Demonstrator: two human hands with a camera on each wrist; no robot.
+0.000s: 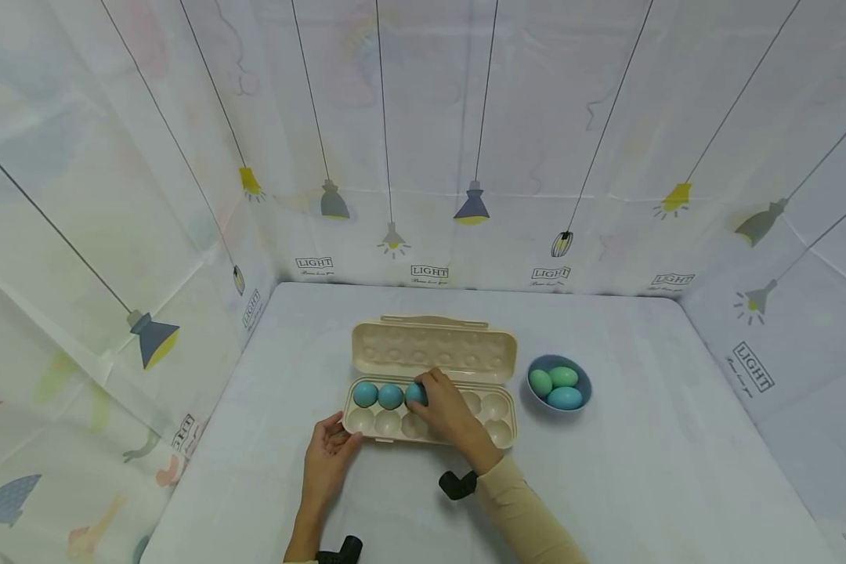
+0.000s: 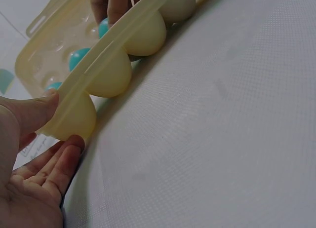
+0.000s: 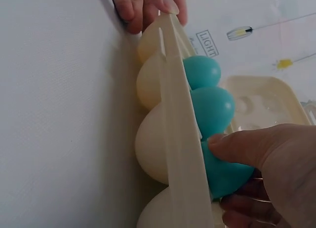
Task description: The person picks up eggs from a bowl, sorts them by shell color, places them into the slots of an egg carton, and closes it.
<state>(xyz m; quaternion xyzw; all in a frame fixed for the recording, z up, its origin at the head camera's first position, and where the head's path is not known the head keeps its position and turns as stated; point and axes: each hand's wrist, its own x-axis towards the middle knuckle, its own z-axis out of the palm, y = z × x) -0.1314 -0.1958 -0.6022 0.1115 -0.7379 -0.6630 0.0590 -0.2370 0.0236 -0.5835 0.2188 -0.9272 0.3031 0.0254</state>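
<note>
A cream plastic egg carton (image 1: 497, 406) lies on the table with its lid (image 1: 433, 351) folded back. Two blue eggs, one at the left end (image 1: 365, 394) and one beside it (image 1: 391, 396), sit in its far row. My right hand (image 1: 446, 407) grips a third blue egg (image 3: 222, 173) between thumb and fingers, at the third cup of that row. At the carton's left near corner, my left hand (image 1: 329, 457) holds the carton. In the left wrist view its thumb (image 2: 39, 109) lies on the rim and its fingertips touch the end cup from below.
To the right of the carton stands a blue-grey bowl (image 1: 585, 380) with two green eggs, left (image 1: 540, 382) and back (image 1: 563, 377), and a blue egg (image 1: 565, 399). A white cloth (image 1: 648, 470) covers the table, with printed curtains (image 1: 430, 117) around it.
</note>
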